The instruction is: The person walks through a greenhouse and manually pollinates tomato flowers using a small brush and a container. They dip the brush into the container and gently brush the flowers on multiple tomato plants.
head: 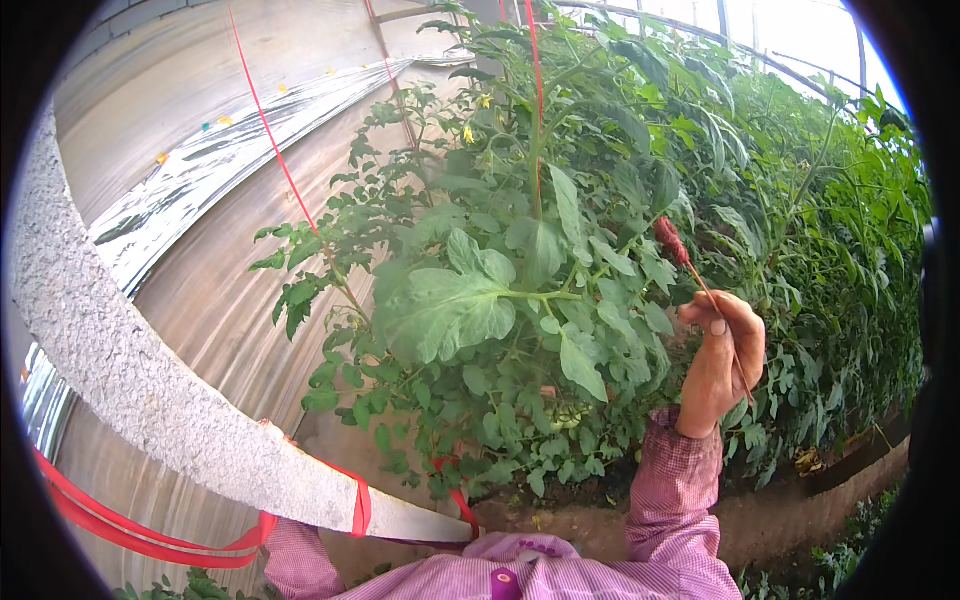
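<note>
My right hand [720, 360] pinches a thin stick with a dark red, cloth-like wrapped tip [671, 241] between thumb and fingers. The stick slants up and left, its tip beside tomato leaves. Just left of it stands a leafy tomato plant [465, 315] tied along red twine [535, 97]. Yellow flowers [468, 134] show high on it, and green tomatoes [568, 415] hang low among the leaves. My left sleeve [300, 559] passes behind a rough, pale post [165, 405]. Only a bit of my left hand [276, 431] shows past the post's far edge; the rest is hidden.
Red straps [361, 506] wrap the post, which crosses the left side. Behind it is a wall covered with plastic sheeting [217, 315] and a silvery film strip [225, 127]. Dense tomato foliage [840, 247] fills the right. A soil-coloured ledge [757, 525] runs below the plants.
</note>
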